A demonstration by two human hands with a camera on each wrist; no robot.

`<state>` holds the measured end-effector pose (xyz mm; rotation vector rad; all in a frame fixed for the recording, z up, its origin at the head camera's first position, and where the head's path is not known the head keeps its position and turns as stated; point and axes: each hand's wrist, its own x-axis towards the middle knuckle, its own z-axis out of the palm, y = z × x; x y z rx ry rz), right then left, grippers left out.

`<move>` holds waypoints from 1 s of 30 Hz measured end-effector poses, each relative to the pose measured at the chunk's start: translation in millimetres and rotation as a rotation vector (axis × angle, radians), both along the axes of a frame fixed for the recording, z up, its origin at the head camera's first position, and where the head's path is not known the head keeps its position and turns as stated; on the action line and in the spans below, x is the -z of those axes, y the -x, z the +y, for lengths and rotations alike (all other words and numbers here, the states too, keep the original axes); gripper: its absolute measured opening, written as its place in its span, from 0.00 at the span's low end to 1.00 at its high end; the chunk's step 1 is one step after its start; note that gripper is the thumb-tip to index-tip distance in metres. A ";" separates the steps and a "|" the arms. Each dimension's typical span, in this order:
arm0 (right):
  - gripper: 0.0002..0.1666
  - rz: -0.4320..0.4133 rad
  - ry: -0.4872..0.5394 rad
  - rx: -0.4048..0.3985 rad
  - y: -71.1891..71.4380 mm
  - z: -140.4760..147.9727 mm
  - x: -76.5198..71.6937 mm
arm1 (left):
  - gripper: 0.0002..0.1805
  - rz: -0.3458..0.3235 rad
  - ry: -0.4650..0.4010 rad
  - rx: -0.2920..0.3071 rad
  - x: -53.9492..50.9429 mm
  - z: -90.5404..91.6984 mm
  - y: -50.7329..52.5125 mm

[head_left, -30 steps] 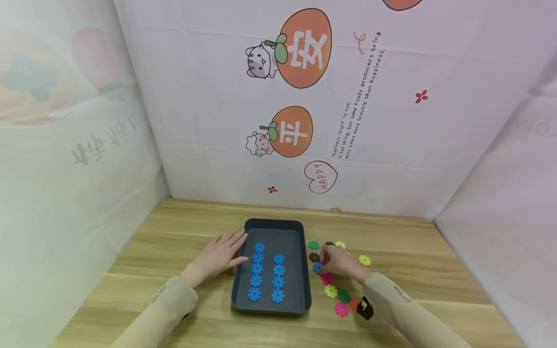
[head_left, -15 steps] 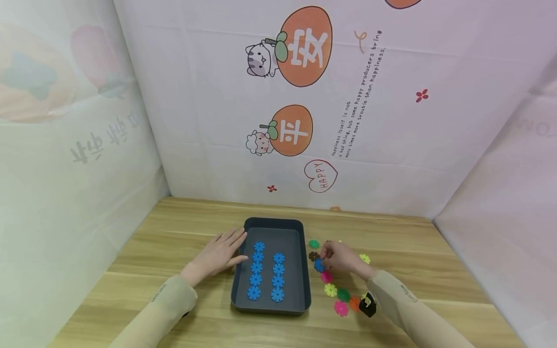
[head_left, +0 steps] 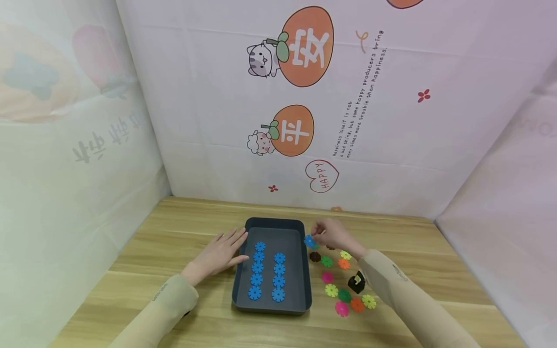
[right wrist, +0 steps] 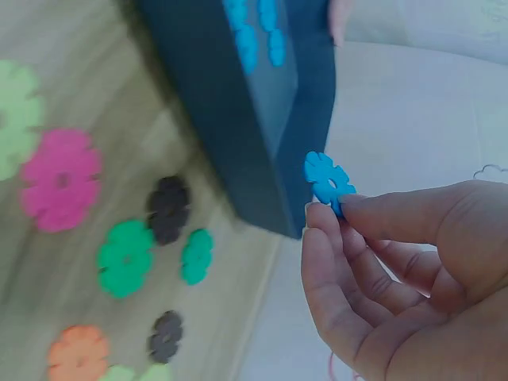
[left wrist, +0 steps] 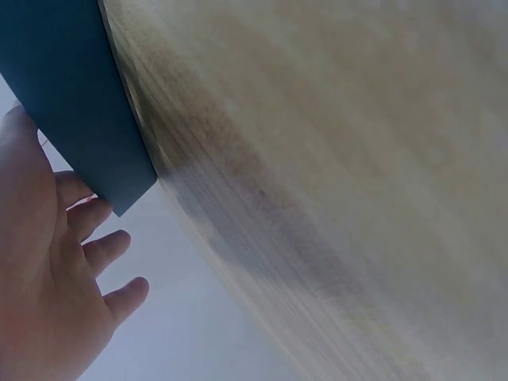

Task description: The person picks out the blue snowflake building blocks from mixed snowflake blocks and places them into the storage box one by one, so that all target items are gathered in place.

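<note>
My right hand pinches a blue notched plastic disc between thumb and fingertips, held up near the right rim of a dark grey tray. Inside the tray lie two columns of blue discs, a longer left column and a shorter right column. With fingers spread and straight, my left hand rests on the tray's left rim. The left wrist view shows those fingers against the tray's outer wall.
Right of the tray, loose discs are scattered on the wooden table: pink, green, brown, orange and yellow among them. White printed sheets enclose the table's back and sides.
My right hand has lifted the blue disc off the table and moved it up and away toward the tray's far right corner. The left hand has stayed on the rim.
</note>
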<state>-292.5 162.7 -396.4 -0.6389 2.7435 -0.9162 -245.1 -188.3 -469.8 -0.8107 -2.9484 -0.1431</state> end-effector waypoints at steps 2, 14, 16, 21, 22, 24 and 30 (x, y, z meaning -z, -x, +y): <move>0.02 -0.015 -0.003 0.008 3.1 -7.3 -2.3 | 0.40 -0.002 -0.004 0.000 0.1 0.0 0.1; 0.03 -0.128 0.036 0.027 13.8 -51.8 15.5 | 0.40 0.001 0.003 -0.001 1.0 -0.1 -2.0; 0.02 -0.132 0.035 0.036 14.5 -57.0 18.7 | 0.40 0.008 -0.003 0.002 0.1 -0.1 -2.2; 0.02 -0.133 0.050 0.044 16.8 -67.4 27.3 | 0.40 0.025 0.004 0.004 -1.7 -0.2 -1.8; 0.03 -0.129 0.051 0.043 17.4 -69.1 29.1 | 0.40 0.025 0.008 0.003 -1.7 -0.1 -1.7; 0.03 -0.123 0.056 0.038 18.3 -72.0 31.4 | 0.40 0.024 0.010 0.003 -1.6 0.0 -1.5; 0.03 -0.114 0.026 0.033 21.0 -78.0 36.5 | 0.40 0.016 0.011 0.003 -1.1 0.6 -0.2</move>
